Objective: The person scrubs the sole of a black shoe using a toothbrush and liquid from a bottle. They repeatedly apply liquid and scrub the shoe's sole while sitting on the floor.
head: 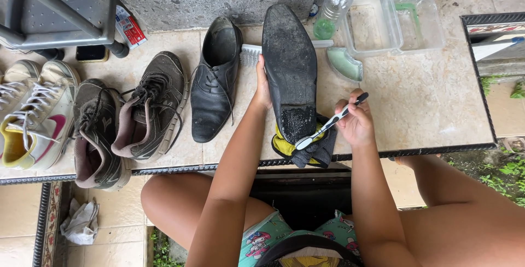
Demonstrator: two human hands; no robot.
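1. Left hand [263,87] grips the upturned black dress shoe [290,65] at frame centre, heel on a yellow-grey cloth [320,149].
2. Right hand [355,122] clasps a toothbrush [331,122], bristles touching the shoe's heel.

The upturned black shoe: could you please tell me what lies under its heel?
Under the heel of the shoe lies a yellow cloth with a dark cloth, on the tiled ledge. The shoe covers their middle, so how far they reach underneath cannot be seen.
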